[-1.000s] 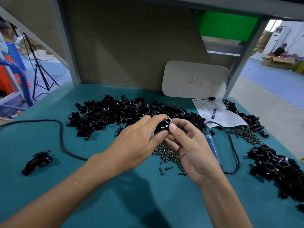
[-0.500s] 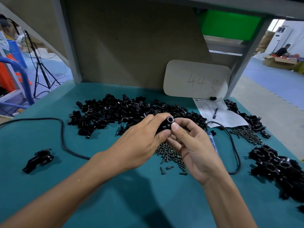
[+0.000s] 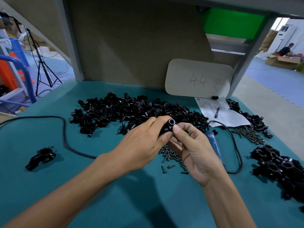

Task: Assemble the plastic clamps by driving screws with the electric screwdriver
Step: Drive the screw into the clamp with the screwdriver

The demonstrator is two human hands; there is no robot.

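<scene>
A small black plastic clamp part is held above the teal table between both hands, its round hole facing up. My left hand grips it from the left; my right hand pinches it from the right with thumb and fingers. Below the hands lies a scatter of dark screws. The blue electric screwdriver lies on the table just right of my right hand, its black cable looping beside it. A big heap of loose black clamp parts lies behind the hands.
One assembled black clamp sits alone at the left. A pile of clamps lies at the right edge, with more screws above it. A black cord crosses the left side. A paper sheet with a pen and a beige board stand behind.
Both hands stay together on the clamp part, with only slight finger shifts. Nothing on the table has moved.
</scene>
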